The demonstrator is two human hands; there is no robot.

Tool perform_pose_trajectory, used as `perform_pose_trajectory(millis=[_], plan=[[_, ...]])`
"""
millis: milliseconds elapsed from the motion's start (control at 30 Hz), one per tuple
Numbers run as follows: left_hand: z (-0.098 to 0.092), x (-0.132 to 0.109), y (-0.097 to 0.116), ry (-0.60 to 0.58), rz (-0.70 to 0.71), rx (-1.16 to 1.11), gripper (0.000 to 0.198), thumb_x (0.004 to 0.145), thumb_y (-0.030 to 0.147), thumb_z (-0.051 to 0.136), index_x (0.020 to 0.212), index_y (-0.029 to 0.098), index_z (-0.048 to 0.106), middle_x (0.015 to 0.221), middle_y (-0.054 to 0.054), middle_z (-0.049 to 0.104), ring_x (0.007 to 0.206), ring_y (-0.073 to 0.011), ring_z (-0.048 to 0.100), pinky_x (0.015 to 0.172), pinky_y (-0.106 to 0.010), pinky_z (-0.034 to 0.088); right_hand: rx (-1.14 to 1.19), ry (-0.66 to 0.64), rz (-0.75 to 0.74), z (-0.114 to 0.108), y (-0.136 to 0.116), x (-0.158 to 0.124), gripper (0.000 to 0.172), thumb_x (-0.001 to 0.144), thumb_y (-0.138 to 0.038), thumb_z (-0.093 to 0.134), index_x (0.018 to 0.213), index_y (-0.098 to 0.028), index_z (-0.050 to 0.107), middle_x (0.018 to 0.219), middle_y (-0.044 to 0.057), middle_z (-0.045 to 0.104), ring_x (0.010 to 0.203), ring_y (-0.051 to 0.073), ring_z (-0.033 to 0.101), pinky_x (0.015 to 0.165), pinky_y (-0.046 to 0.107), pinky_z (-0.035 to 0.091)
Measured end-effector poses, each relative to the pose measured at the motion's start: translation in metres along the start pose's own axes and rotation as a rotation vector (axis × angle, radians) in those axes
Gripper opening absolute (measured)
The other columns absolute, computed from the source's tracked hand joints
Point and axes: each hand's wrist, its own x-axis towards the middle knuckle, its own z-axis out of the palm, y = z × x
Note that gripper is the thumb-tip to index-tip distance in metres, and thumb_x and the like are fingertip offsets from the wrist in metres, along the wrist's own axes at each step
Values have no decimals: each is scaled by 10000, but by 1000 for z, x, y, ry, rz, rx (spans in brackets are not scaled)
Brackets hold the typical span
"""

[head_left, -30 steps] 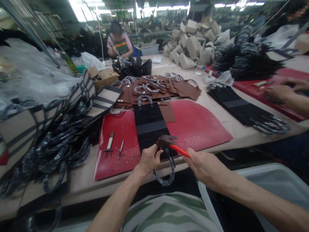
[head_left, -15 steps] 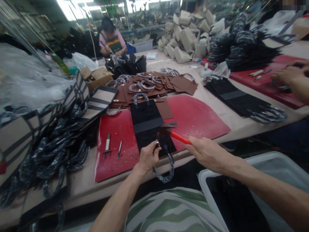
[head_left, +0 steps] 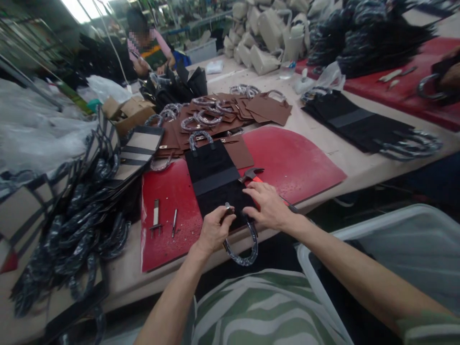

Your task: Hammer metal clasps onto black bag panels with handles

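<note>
A black bag panel (head_left: 212,175) with a grey band lies on the red mat (head_left: 294,155), its plastic-wrapped handles at both ends. Over its near end, my left hand (head_left: 214,229) pinches a short metal punch (head_left: 227,206) upright; the lower tip is hidden. My right hand (head_left: 268,207) is open, fingers spread above the panel's right edge, close to the near handle (head_left: 247,256). Beside that hand a red-handled claw hammer (head_left: 254,175) rests on the mat, its handle partly covered by the hand.
To the left on the mat lie a pronged tool (head_left: 155,218) and a thin metal rod (head_left: 174,223). Brown panels (head_left: 269,108) pile up behind, striped panels (head_left: 140,153) at left, black panels (head_left: 359,120) at right. A white bin (head_left: 406,223) stands at lower right. A co-worker (head_left: 149,45) sits across the table.
My right hand has let go of the hammer, which now lies on the mat, and has moved left with its fingers opened. My left hand still holds the punch. The view has shifted slightly.
</note>
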Motion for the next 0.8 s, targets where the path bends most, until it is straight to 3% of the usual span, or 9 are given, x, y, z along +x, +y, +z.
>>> perform_pose_trajectory(millis=[100,200,267,333,467,567,667,800], plan=[[5,1,0,49,-58,-49,117,904,243,592,973,208,680,955,-38,737,901,-181,698,853,-297,542,60,-114,-34,21,-13,-3,718,785,-445,723,1408,-160,509,1506,167,397,1371,360,332,1132,537,262],[7,3,-5,266,-248,-317,192,925,356,572,973,186,646,904,-49,739,835,-188,723,798,-322,586,72,-164,-4,33,-15,-7,783,769,-440,736,1457,-184,464,1562,148,330,1432,373,240,1164,576,184],[0,4,-11,410,-359,-498,285,915,436,584,1005,168,613,896,-60,735,820,-202,736,770,-346,607,83,-169,-3,34,-13,-8,771,776,-433,731,1457,-189,465,1566,139,329,1440,367,232,1174,571,175],[-16,5,-16,457,-411,-521,337,884,466,615,1023,158,601,901,-64,732,822,-213,739,773,-367,610,90,-166,-7,32,-11,-7,769,776,-435,732,1454,-184,469,1565,141,332,1442,370,234,1177,571,176],[-64,1,-24,389,-478,-74,292,868,420,593,985,158,649,856,-58,729,772,-206,714,754,-325,577,96,-168,2,29,-12,-7,774,770,-443,736,1450,-180,475,1561,146,338,1439,378,244,1177,580,182],[-93,0,-31,269,-571,302,257,859,377,548,910,165,683,799,-62,728,761,-219,694,712,-286,527,99,-167,9,30,-13,-6,774,762,-432,744,1445,-177,482,1559,146,344,1438,379,248,1178,581,187],[-110,4,-37,199,-664,511,284,862,376,513,908,170,703,832,-83,741,808,-240,696,702,-281,494,96,-173,12,30,-13,-6,783,758,-428,747,1448,-171,481,1562,149,340,1440,382,247,1180,585,184],[-128,12,-43,193,-731,684,316,862,379,505,908,156,723,864,-111,745,854,-270,695,707,-294,469,81,-186,13,28,-13,-5,773,764,-420,736,1448,-167,482,1563,155,338,1439,387,250,1175,594,190]])
